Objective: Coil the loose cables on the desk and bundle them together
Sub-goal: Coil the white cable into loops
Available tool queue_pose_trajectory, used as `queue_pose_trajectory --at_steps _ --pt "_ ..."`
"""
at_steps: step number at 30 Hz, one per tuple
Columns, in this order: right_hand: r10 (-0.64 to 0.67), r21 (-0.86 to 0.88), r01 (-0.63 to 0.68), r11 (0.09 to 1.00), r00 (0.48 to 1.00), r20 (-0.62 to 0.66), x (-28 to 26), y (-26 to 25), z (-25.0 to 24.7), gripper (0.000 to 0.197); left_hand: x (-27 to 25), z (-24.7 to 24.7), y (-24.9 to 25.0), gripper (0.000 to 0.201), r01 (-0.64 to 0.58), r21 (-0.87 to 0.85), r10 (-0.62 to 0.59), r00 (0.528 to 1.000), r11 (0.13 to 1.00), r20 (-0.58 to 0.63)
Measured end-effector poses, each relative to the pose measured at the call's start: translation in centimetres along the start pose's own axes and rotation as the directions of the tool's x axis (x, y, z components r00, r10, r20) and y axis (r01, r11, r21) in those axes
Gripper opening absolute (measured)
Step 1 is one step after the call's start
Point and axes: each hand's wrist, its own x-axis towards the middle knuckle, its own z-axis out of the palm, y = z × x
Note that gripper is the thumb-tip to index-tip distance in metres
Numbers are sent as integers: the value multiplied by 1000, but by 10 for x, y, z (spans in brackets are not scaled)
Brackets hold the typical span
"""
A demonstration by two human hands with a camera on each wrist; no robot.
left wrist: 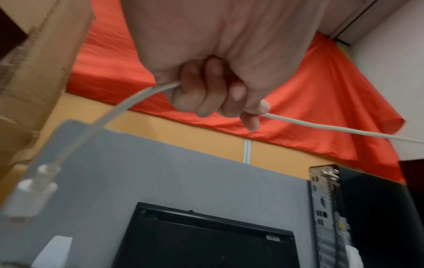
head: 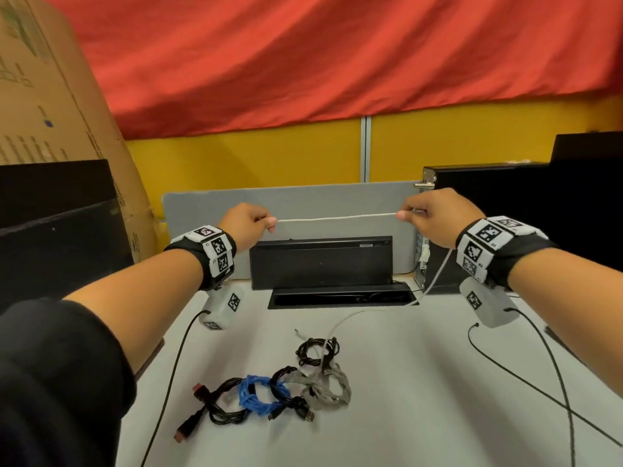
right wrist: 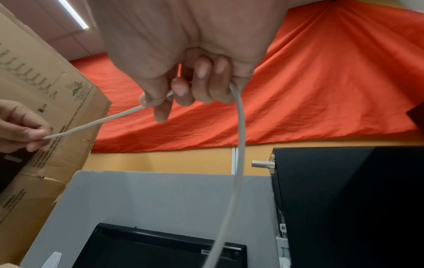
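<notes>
two hands hold one white cable [head: 337,218] stretched level above the surface [head: 404,382].

left hand [head: 247,227] and right hand [head: 435,215] each have fingers curled round the cable, thumb pinching it; from the right hand the rest drops down to the surface and trails toward the coiled cables. in the left wrist view a short end with a clear plug [left wrist: 45,175] hangs from the left hand. below lie a black coil [head: 317,350], a grey coil [head: 328,385], a blue coil [head: 258,394] and black leads with a red plug [head: 199,389], touching in a cluster. behind stand a black dock [head: 320,262], a grey panel [head: 286,200], a black computer case [head: 488,203], a cardboard box [head: 50,96] and a red cloth [head: 337,62].
</notes>
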Motion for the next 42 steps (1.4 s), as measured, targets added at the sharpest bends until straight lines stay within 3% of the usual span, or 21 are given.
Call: queue_pose_trajectory --at_steps 5,9,16,20,22,25,28,30,33,35,37,39,42 --pt "57 -4 -57 998 998 24 -9 16 4 29 2 -23 -37 29 157 129 -139 981 979 -137" --pt "98 21 -98 995 995 32 -17 25 14 24 -3 -38 -60 33 250 171 -212 954 953 -210" --pt "266 204 -263 943 964 13 -29 30 41 25 -11 -32 -65 37 323 41 -305 922 945 -239" --pt "367 157 -390 907 917 155 -36 20 61 21 -19 -13 -47 31 285 -174 -311 939 943 -144" --pt "343 94 -369 925 915 211 -38 2 64 24 -24 -2 -29 29 271 -260 -295 953 927 -60" --pt "186 132 -206 970 972 146 -36 -33 70 49 -29 18 2 29 269 -300 -255 963 915 86" --pt "-47 77 49 996 998 -33 -34 -71 72 67 -35 36 31 27 276 -395 -187 950 876 249" --pt "-140 31 143 989 985 -99 -30 -88 73 62 -41 44 46 27 251 -449 -110 942 857 316" --pt "-213 188 211 959 977 -13 -28 -94 77 31 -47 48 58 27 235 -540 -22 928 808 372" --pt "-202 274 197 941 979 -10 -32 -90 81 22 -49 46 59 28 242 -555 12 910 796 414" --pt "-139 238 152 959 988 -71 -35 -80 82 24 -48 39 56 28 258 -534 17 890 805 455" --pt "-8 238 34 971 994 -110 -36 -63 80 25 -46 31 47 28 286 -509 -13 880 812 475" --pt "153 251 -133 959 986 -65 -33 -42 78 25 -45 24 36 27 296 -455 -18 853 840 522"
